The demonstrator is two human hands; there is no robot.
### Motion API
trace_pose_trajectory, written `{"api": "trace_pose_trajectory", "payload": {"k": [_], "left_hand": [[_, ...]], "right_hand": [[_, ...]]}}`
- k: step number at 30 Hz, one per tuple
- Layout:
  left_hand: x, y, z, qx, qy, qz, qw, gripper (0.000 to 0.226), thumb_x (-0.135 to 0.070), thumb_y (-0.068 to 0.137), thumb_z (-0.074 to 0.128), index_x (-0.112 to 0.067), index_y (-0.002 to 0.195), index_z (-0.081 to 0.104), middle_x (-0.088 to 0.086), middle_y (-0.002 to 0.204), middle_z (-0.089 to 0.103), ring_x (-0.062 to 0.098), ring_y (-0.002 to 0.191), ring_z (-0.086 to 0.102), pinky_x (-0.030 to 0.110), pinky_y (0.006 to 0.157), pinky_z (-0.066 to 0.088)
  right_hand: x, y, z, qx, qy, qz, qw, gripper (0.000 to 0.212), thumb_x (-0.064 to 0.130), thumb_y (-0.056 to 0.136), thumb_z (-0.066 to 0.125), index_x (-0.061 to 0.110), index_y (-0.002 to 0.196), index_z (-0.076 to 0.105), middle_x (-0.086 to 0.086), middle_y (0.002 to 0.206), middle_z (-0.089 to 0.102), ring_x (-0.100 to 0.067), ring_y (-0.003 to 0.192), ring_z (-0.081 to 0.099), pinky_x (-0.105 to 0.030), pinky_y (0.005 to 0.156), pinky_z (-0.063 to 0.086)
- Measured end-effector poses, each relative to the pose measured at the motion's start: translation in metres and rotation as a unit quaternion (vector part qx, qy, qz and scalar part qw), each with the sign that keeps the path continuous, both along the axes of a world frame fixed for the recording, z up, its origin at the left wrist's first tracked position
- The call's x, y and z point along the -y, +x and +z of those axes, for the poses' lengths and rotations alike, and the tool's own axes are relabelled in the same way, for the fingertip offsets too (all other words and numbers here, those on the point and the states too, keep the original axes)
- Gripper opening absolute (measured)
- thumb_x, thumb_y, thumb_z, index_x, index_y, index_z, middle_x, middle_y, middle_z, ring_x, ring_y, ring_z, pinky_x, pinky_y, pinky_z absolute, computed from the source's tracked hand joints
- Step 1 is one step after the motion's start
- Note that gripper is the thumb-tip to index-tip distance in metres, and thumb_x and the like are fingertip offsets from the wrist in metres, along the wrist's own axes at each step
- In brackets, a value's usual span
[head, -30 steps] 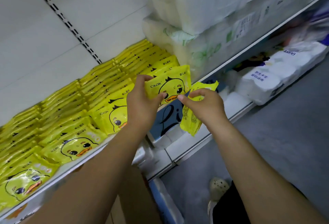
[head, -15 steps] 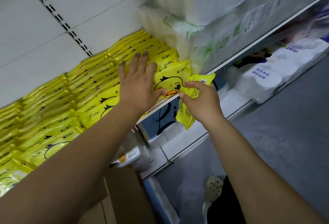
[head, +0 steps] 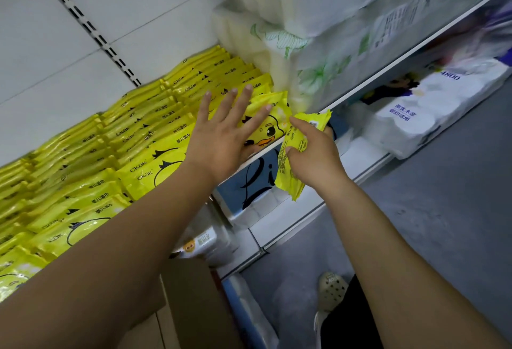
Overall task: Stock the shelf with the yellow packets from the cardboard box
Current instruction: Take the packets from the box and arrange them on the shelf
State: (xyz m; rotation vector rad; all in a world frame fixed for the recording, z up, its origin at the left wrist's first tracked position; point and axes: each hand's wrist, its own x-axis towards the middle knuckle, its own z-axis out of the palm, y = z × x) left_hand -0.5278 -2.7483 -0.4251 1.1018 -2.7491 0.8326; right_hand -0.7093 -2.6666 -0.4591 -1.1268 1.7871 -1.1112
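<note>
Right hand (head: pixel 313 154) pinches yellow packet (head: pixel 291 174) just off shelf (head: pixel 388 68) front edge, packet hanging down. Left hand (head: pixel 221 138) flat, fingers spread, pressing front duck packet (head: pixel 273 127) of right-end row on shelf.

the packets (head: pixel 155 154) are bright yellow with black lettering, the front ones showing a cartoon duck with a black crown and orange bill; the loose packet (head: pixel 288 179) is the same yellow with fine dark print. the wall panel (head: pixel 69 77) is white with a strip of black slots, and the big wrapped packs (head: pixel 291 41) are white with green leaf drawings. the floor (head: pixel 443 210) is grey, the box (head: pixel 191 293) brown.
</note>
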Motion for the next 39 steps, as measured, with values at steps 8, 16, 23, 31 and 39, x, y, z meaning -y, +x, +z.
{"api": "trace_pose_trajectory", "payload": {"k": [8,16,23,31,39], "left_hand": [[0.010,-0.006,-0.002,-0.038,0.068,0.120,0.990,0.084,-0.066,0.093,0.054,-0.042,0.162,0.011,0.010,0.172,0.008,0.035,0.157,0.013,0.068,0.121,0.011],[0.001,0.002,0.009,-0.077,0.106,0.055,0.990,0.083,-0.063,0.093,0.058,-0.035,0.162,0.022,0.013,0.171,0.011,0.034,0.155,0.023,0.070,0.120,0.008],[-0.092,0.011,-0.009,-0.499,0.111,0.098,0.854,0.027,-0.033,0.097,0.068,-0.010,0.110,0.073,0.007,0.118,0.065,0.024,0.109,0.061,0.035,0.091,0.046],[-0.216,0.028,0.005,-0.641,0.531,0.292,0.471,0.037,-0.044,0.094,0.069,-0.010,0.106,0.074,0.006,0.095,0.080,0.021,0.088,0.075,0.043,0.082,0.061],[-0.285,0.092,0.018,-0.717,0.417,0.312,0.463,0.009,-0.009,0.089,0.076,-0.007,0.098,0.076,0.004,0.079,0.079,0.004,0.068,0.071,0.015,0.063,0.054]], "right_hand": [[0.000,-0.005,0.000,0.053,0.004,-0.015,0.998,0.061,0.011,0.093,0.060,0.044,0.144,0.047,-0.001,0.126,0.036,-0.005,0.085,0.051,-0.021,0.079,0.043],[-0.004,-0.010,0.006,0.152,-0.030,-0.020,0.988,0.073,0.014,0.089,0.070,0.045,0.147,0.039,0.008,0.144,0.048,-0.013,0.129,0.052,-0.045,0.103,0.051],[-0.052,-0.010,0.016,0.218,-0.006,0.039,0.975,0.112,0.004,0.086,0.076,0.047,0.156,-0.001,0.008,0.133,0.062,-0.007,0.109,0.067,-0.031,0.084,0.058],[-0.103,0.028,0.018,0.353,0.033,0.107,0.929,0.069,0.023,0.082,0.073,0.023,0.144,0.041,-0.001,0.114,0.074,-0.026,0.111,0.070,-0.046,0.092,0.056],[-0.133,0.065,0.024,0.299,0.121,0.212,0.922,0.069,0.057,0.078,0.068,-0.001,0.116,0.066,-0.019,0.108,0.073,-0.031,0.097,0.071,-0.053,0.088,0.058]]}}
